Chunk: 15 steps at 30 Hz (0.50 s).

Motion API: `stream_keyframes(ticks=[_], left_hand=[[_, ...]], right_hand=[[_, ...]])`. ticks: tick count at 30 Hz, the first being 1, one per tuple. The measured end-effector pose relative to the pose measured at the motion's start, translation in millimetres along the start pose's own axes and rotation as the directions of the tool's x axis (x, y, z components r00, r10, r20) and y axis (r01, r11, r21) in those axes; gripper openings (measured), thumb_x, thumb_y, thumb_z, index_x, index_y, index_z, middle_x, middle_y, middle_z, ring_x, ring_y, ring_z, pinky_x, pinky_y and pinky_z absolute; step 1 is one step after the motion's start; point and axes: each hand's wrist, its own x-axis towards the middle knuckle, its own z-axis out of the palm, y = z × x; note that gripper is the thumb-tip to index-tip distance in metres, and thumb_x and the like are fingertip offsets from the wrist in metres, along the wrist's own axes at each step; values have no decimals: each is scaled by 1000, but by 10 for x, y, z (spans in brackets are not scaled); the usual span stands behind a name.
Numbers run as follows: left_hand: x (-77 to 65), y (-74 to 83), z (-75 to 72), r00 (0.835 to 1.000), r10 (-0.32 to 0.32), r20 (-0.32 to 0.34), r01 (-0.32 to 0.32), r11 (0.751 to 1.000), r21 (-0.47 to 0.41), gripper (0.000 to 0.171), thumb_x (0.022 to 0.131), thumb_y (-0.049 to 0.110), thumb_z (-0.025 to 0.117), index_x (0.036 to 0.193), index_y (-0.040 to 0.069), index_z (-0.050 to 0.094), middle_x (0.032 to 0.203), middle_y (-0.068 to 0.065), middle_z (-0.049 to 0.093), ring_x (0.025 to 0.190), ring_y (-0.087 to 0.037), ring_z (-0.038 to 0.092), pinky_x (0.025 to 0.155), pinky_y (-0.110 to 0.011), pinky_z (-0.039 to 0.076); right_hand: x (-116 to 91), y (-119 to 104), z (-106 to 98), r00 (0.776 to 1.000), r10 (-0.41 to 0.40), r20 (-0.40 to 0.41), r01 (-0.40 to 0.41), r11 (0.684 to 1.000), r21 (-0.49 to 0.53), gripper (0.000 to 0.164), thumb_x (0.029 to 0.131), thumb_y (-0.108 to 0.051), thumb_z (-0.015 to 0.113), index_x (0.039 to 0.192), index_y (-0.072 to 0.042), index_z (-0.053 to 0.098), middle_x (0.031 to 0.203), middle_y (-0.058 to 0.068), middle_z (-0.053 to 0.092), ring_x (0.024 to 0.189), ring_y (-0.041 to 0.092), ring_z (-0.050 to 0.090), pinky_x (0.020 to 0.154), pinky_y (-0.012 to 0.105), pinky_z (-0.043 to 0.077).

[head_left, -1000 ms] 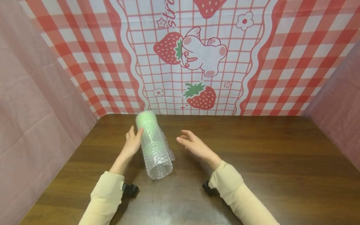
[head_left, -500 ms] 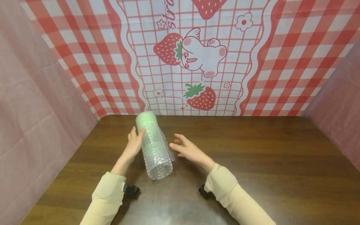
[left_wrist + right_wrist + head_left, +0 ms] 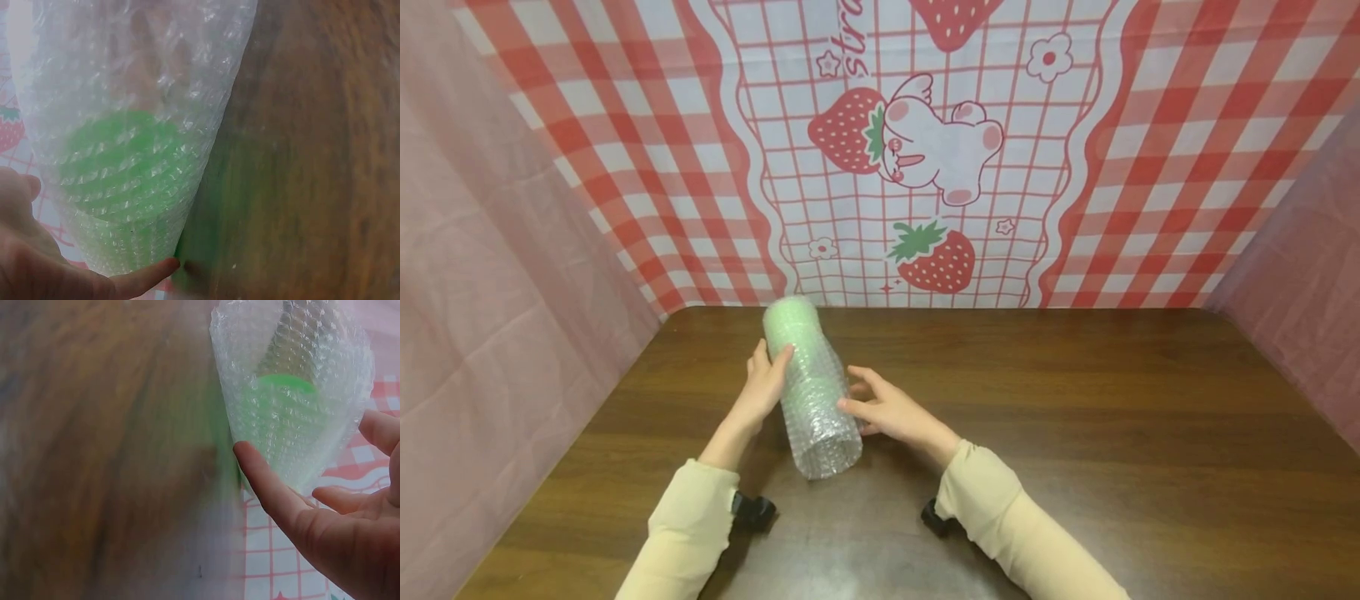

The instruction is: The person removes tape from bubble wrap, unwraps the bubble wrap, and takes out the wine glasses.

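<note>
On the table lies a roll of bubble wrap (image 3: 822, 429) around a light green cylinder-shaped thing (image 3: 795, 327); its exact kind is blurred by the wrap. The near end of the wrap is an open tube. My left hand (image 3: 763, 387) lies along the left side, thumb on the wrap, fingers extended. In the left wrist view a finger (image 3: 150, 277) reaches under the edge of the green part (image 3: 125, 162). At the right side is my right hand (image 3: 895, 410), fingers spread, thumb at the wrap. The right wrist view shows its fingers (image 3: 269, 487) beside the wrap (image 3: 294, 419).
The brown wooden table (image 3: 1075, 433) extends well to the right. A red and white checked cloth with strawberries (image 3: 936, 260) hangs behind its back edge. Pink curtains (image 3: 497, 292) flank it on the left and right. Black cameras (image 3: 752, 512) sit on both wrists.
My right hand has moved left until its thumb meets the bubble wrap. My left hand has shifted slightly right, its thumb further over the roll. The roll has stayed in place.
</note>
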Motion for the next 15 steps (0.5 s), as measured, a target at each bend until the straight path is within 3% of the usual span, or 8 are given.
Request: stream_keyframes(ticks=[9, 15], left_hand=[[-25, -17, 38, 1000, 21, -12, -22, 1000, -9, 80, 93, 44, 41, 144, 0, -2, 146, -26, 1, 134, -41, 12, 108, -54, 17], [-25, -18, 60, 1000, 9, -27, -9, 1000, -1, 82, 92, 42, 42, 143, -1, -6, 146, -28, 0, 135, -41, 8, 110, -53, 14]], right_hand=[[-12, -25, 12, 1000, -6, -2, 6, 1000, 1, 65, 89, -22, 57, 142, -5, 22, 131, 28, 40, 107, 37, 54, 75, 37, 55], [-8, -24, 5, 1000, 5, 3, -5, 1000, 1, 62, 90, -21, 57, 141, -4, 26, 128, 27, 44, 101, 35, 58, 73, 37, 55]])
